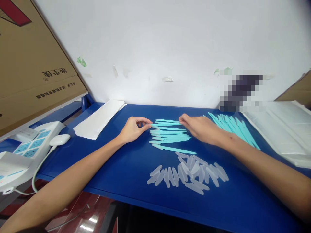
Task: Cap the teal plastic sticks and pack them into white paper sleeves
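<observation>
Between my two hands, a turquoise eyebrow razor is held nearly level. My left hand pinches its left end between thumb and fingers. At the other end, the closed fingers of my right hand grip the handle. Several more turquoise razors lie below it in a loose column on the blue table, blade ends to the left. Nearer me is a scattered group of frosted translucent blade covers. A larger heap of turquoise razors lies beyond my right forearm, which partly hides it.
White paper sheets lie at the back left of the blue table. A power strip with a plugged-in white charger is at the left, below a large cardboard box. Clear plastic packaging rests at the right. A white wall rises behind.
</observation>
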`<state>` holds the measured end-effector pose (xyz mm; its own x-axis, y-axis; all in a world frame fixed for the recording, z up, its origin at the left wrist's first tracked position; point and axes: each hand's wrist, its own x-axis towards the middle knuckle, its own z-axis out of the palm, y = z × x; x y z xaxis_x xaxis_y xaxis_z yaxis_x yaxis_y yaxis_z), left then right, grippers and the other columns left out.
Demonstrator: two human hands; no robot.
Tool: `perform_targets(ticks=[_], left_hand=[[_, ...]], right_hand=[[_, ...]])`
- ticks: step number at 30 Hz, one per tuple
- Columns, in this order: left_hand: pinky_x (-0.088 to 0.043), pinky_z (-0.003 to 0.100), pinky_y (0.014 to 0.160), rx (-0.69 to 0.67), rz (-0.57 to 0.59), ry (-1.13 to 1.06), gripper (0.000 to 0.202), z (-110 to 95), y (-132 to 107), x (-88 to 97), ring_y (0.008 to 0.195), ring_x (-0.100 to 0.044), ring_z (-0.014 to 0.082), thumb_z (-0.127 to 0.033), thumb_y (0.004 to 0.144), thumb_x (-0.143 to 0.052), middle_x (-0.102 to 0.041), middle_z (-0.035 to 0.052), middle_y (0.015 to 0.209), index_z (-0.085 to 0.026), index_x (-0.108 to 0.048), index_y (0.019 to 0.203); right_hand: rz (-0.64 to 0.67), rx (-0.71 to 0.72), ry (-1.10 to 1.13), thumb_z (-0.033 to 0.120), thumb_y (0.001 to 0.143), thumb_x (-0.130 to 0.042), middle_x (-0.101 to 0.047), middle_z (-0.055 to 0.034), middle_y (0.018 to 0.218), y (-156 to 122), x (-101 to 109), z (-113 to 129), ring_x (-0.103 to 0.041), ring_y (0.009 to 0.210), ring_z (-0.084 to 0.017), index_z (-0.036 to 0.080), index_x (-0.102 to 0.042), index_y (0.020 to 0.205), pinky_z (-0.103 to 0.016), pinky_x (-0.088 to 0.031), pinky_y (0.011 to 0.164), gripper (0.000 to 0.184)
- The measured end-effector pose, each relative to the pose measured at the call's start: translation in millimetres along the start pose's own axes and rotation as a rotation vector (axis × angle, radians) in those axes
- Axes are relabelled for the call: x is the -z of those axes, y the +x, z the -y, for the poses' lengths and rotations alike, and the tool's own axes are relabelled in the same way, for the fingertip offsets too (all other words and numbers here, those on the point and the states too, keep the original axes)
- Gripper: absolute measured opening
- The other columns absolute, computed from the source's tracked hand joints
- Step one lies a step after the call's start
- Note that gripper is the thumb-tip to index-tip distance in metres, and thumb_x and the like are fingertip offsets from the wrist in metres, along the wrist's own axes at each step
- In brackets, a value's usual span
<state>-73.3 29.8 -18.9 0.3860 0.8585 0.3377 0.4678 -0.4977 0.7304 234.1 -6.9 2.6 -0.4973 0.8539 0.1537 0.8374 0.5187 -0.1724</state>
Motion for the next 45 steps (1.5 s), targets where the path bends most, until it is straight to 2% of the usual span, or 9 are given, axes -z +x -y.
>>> perform_targets(ticks=[5,9,13,17,21,25,33,40,45], left_hand=[[-0.046,0.031,0.070,-0.101,0.077,0.166,0.017,6.4,0.2,-0.5,0.081,-0.063,0.0191,-0.037,0.087,-0.070,-0.077,0.0039,0.092,-0.023,-0.079,0.093],[-0.049,0.033,0.078,-0.204,0.090,0.214,0.016,5.6,-0.9,1.5,0.096,-0.064,0.0213,-0.035,0.090,-0.068,-0.075,0.0050,0.106,-0.022,-0.076,0.097],[-0.048,0.038,0.090,-0.432,0.148,0.282,0.018,-10.8,-8.0,3.0,0.100,-0.061,0.0215,-0.032,0.095,-0.063,-0.069,0.0083,0.111,-0.020,-0.075,0.102],[-0.045,0.041,0.096,-0.617,0.387,0.364,0.028,-39.3,-22.0,-7.3,0.111,-0.056,0.0249,-0.028,0.102,-0.051,-0.063,0.0121,0.123,-0.022,-0.070,0.121],[-0.042,0.047,0.101,-0.639,0.564,0.443,0.042,-57.8,-33.0,-24.4,0.124,-0.047,0.0309,-0.023,0.103,-0.044,-0.049,0.0126,0.144,-0.033,-0.058,0.141],[-0.043,0.049,0.099,-0.592,0.646,0.421,0.047,-57.1,-34.7,-32.8,0.124,-0.045,0.0320,-0.022,0.104,-0.041,-0.044,0.0117,0.148,-0.037,-0.051,0.148],[-0.039,0.047,0.103,-0.587,0.470,0.378,0.023,-49.7,-30.8,-30.2,0.121,-0.046,0.0302,-0.036,0.100,-0.057,-0.056,0.0109,0.130,-0.025,-0.077,0.106],[-0.039,0.043,0.092,-0.665,0.421,0.441,0.023,-53.1,-34.8,-37.2,0.113,-0.049,0.0280,-0.036,0.100,-0.058,-0.062,0.0097,0.120,-0.024,-0.077,0.105],[-0.041,0.037,0.083,-0.708,0.218,0.408,0.021,-45.2,-27.8,-31.8,0.095,-0.056,0.0218,-0.028,0.101,-0.056,-0.070,0.0069,0.099,-0.019,-0.074,0.100]], right_hand=[[-0.184,-0.153,-0.018,0.055,0.092,-0.054,-0.069,-0.0015,0.076,2.5,0.7,-7.3,-0.060,0.066,-0.017,0.025,-0.069,0.094,-0.029,-0.031,0.056,0.034],[-0.329,-0.269,-0.014,0.053,0.083,-0.062,-0.068,-0.0005,0.070,-0.3,-0.5,-15.0,-0.060,0.063,-0.017,0.023,-0.072,0.090,-0.030,-0.036,0.059,0.033],[-0.173,-0.128,-0.049,0.043,0.092,-0.052,-0.071,-0.0031,0.087,-0.5,-6.3,-21.8,-0.062,0.072,-0.019,0.023,-0.072,0.099,-0.031,-0.038,0.062,0.030],[-0.063,-0.007,-0.116,0.037,0.100,-0.041,-0.070,-0.0070,0.106,2.9,-14.5,-29.6,-0.066,0.088,-0.022,0.025,-0.070,0.116,-0.031,-0.041,0.066,0.036],[-0.021,-0.022,-0.130,0.039,0.102,-0.041,-0.069,-0.0072,0.109,5.1,-18.2,-32.4,-0.065,0.087,-0.022,0.024,-0.071,0.112,-0.032,-0.040,0.065,0.035],[-0.007,-0.029,-0.135,0.037,0.101,-0.042,-0.069,-0.0061,0.105,6.1,-18.7,-30.3,-0.064,0.084,-0.021,0.023,-0.068,0.102,-0.031,-0.038,0.064,0.030],[0.049,0.000,-0.277,0.037,0.104,-0.032,-0.069,-0.0051,0.096,3.8,-15.8,-26.0,-0.059,0.067,-0.018,0.022,-0.060,0.099,-0.031,-0.026,0.056,0.032],[0.096,-0.006,-0.331,0.035,0.104,-0.033,-0.070,-0.0047,0.090,4.9,-11.9,-15.6,-0.056,0.061,-0.018,0.022,-0.056,0.094,-0.032,-0.020,0.056,0.029],[0.083,-0.031,-0.396,0.027,0.103,-0.034,-0.070,-0.0067,0.089,5.1,-16.4,-12.6,-0.052,0.057,-0.017,0.020,-0.056,0.096,-0.033,-0.017,0.056,0.024]])
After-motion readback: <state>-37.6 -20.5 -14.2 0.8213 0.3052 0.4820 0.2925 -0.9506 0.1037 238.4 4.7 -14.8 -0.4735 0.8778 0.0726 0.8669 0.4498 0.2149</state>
